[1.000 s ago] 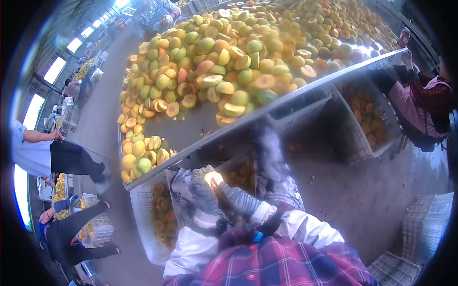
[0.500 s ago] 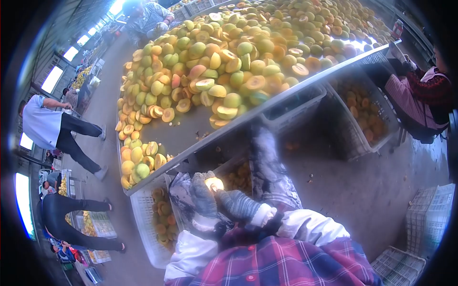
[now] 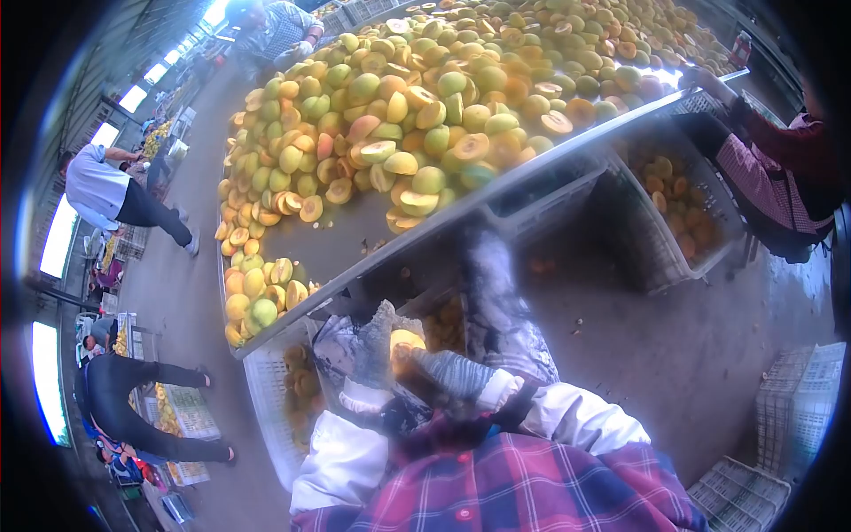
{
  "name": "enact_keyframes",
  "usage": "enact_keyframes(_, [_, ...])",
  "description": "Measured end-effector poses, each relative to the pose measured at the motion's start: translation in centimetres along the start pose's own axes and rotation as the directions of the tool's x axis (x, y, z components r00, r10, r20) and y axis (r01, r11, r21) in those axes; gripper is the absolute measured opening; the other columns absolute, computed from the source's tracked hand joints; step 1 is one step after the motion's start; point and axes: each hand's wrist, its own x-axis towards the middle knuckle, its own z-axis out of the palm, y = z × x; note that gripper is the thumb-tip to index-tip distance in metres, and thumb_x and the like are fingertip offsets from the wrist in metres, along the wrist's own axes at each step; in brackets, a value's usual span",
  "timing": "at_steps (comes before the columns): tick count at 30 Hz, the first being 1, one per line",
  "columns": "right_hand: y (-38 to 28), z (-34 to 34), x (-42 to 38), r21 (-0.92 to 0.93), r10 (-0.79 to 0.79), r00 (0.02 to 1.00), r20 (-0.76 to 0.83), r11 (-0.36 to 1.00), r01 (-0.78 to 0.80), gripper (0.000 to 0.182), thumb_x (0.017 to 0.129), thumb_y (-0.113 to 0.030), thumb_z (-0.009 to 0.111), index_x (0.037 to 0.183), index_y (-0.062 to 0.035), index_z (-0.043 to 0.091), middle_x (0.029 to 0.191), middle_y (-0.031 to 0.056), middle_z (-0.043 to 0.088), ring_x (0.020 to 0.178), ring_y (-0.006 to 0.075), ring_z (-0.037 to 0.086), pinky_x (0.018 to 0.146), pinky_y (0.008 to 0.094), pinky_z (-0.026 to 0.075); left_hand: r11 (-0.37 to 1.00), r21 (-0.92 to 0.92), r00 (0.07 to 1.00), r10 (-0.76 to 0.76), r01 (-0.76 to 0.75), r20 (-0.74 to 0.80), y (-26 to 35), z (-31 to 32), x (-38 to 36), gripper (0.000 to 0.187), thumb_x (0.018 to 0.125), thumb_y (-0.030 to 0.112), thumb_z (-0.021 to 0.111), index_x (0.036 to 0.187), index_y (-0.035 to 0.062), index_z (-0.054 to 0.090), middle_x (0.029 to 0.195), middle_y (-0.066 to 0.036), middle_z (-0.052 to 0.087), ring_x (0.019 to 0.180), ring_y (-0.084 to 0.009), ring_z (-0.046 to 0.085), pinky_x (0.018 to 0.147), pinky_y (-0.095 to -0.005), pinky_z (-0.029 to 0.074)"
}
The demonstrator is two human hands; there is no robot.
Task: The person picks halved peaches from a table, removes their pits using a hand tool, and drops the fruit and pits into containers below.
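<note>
Low in front of my lap, both hands wear grey knit gloves. My left hand (image 3: 372, 347) is closed around a yellow peach (image 3: 408, 340), whose upper part shows between the hands. From the other side, my right hand (image 3: 458, 369) is curled close against the peach, with its fingertips at the fruit. Whether a small tool sits in those fingers is hidden by the glove and blur. Just beyond my hands is the raised metal-edged table (image 3: 332, 246) with a large heap of peaches (image 3: 390, 106), many of them halved with the cut faces showing.
White crates holding peaches stand below the table, one (image 3: 270, 417) by my left leg and another (image 3: 660, 257) to the right. Stacked crates (image 3: 800, 403) are at far right. A co-worker (image 3: 780, 168) sits on the right; other people (image 3: 142, 403) work along the left aisle.
The peach has turned and shows more yellow surface, and my left fingers now point up more. The seated co-worker's arm has reached onto the table; a standing person at left has moved farther off.
</note>
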Motion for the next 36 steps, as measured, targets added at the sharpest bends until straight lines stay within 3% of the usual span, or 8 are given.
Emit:
enact_keyframes(4, [1.8,-6.2,3.5,-0.128,-0.205,0.978,0.037,0.970,0.209,0.035,0.093,-0.023,0.064,0.121,-0.0040,0.061,0.111,0.0113,0.065,0.106,0.0144,0.062,0.084,0.0195,0.055,0.992,0.043,0.959,0.126,-0.119,-0.253,2.2,6.9,-3.7,0.049,0.097,0.046,0.049,0.081,0.0017,0.062,0.073,-0.009,0.061,0.064,-0.0174,0.059,0.057,-0.0261,0.048])
enact_keyframes(9, [-1.4,0.1,-0.6,-0.867,-0.061,0.901,0.430,-0.305,0.393,0.038,0.101,-0.021,0.047,0.134,-0.0012,0.049,0.130,0.0100,0.055,0.120,0.0147,0.053,0.097,0.0217,0.045,0.402,0.915,0.903,0.377,0.044,-0.209,5.1,10.9,-7.1,0.022,0.088,0.015,0.057,0.105,0.0042,0.067,0.078,-0.009,0.069,0.066,-0.0260,0.063,0.072,-0.0408,0.052])
enact_keyframes(15, [-3.0,-0.9,1.0,-0.924,0.105,0.946,0.308,-0.202,0.324,0.047,0.094,-0.009,0.049,0.139,-0.0023,0.040,0.118,0.0107,0.057,0.099,0.0135,0.059,0.086,0.0275,0.047,0.768,0.485,0.794,0.568,-0.418,-0.215,1.8,9.8,-6.0,0.037,0.092,0.037,0.059,0.081,0.0022,0.065,0.071,-0.011,0.066,0.056,-0.0210,0.061,0.056,-0.0328,0.051])
enact_keyframes(19, [1.6,-1.9,0.6,0.044,0.144,0.984,-0.103,0.989,-0.140,0.035,0.097,-0.039,0.054,0.120,-0.0138,0.060,0.090,0.0022,0.065,0.057,0.0062,0.058,0.038,0.0221,0.044,0.835,0.234,0.780,0.549,-0.498,-0.300,0.3,6.8,-5.4,0.043,0.093,0.043,0.058,0.077,0.0031,0.064,0.069,-0.011,0.065,0.056,-0.0202,0.061,0.053,-0.0318,0.050])
enact_keyframes(25, [1.2,-6.2,2.3,-0.438,0.297,0.949,-0.104,0.843,-0.312,0.044,0.096,-0.055,0.045,0.088,-0.0149,0.060,0.054,-0.0025,0.046,0.039,0.0090,0.040,0.034,0.0243,0.031,0.763,0.326,0.536,0.632,-0.558,-0.560,1.7,-9.1,-8.6,0.043,0.093,0.046,0.057,0.079,0.0058,0.064,0.067,-0.011,0.063,0.060,-0.0207,0.062,0.054,-0.0329,0.049])
enact_keyframes(27, [2.3,-12.6,5.3,-0.358,0.260,0.940,-0.219,0.875,-0.325,0.044,0.098,-0.055,0.042,0.087,-0.0158,0.060,0.054,-0.0031,0.047,0.038,0.0097,0.037,0.034,0.0265,0.027,-0.501,0.785,0.409,0.843,0.364,0.348,5.1,-10.1,-15.0,0.031,0.087,0.036,0.066,0.086,0.0054,0.065,0.074,-0.012,0.064,0.064,-0.0229,0.063,0.055,-0.0357,0.050])
enact_keyframes(33, [1.1,-9.2,6.0,-0.967,-0.168,0.976,-0.138,0.235,-0.097,0.039,0.096,-0.043,0.045,0.110,-0.0090,0.057,0.077,0.0058,0.058,0.050,0.0144,0.050,0.043,0.0303,0.039,-0.010,1.000,0.387,0.922,-0.003,0.010,17.2,-4.4,-5.5,0.031,0.086,0.021,0.066,0.108,-0.0001,0.063,0.098,-0.015,0.062,0.089,-0.0307,0.062,0.079,-0.0385,0.052])
enact_keyframes(36, [0.3,-10.3,6.6,-0.999,-0.264,0.964,0.021,0.022,0.028,0.040,0.093,-0.037,0.047,0.118,-0.0063,0.051,0.087,0.0096,0.058,0.052,0.0171,0.050,0.045,0.0324,0.040,-0.356,0.908,0.530,0.825,0.220,0.195,22.1,-8.4,8.5,0.054,0.085,0.041,0.064,0.123,0.0029,0.057,0.124,-0.020,0.054,0.110,-0.0365,0.056,0.094,-0.0416,0.047])
